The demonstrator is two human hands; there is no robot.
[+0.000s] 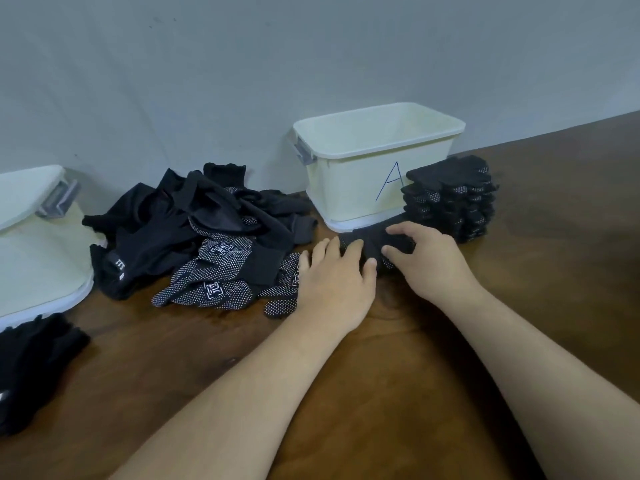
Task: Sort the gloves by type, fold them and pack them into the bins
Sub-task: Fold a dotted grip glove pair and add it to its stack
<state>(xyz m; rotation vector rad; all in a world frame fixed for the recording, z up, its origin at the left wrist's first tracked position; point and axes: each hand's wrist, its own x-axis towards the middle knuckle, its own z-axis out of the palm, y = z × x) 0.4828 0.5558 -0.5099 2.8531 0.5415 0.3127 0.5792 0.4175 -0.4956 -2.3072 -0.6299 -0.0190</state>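
The black glove (372, 242) lies on the table (381, 375) near its far edge, just in front of the bin marked A (360, 181). The left hand (332, 282) presses it with straight fingers; the right hand (429, 258) pinches it between thumb and curled fingers. A folded stack (450, 199) stands right of the bin.

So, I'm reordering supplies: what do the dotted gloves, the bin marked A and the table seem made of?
Dotted gloves: matte black knit fabric, with white, probably rubbery grip dots. Bin marked A: pale smooth plastic, judging by its moulded rim. Table: dark wood or veneer, grain showing, slight sheen.
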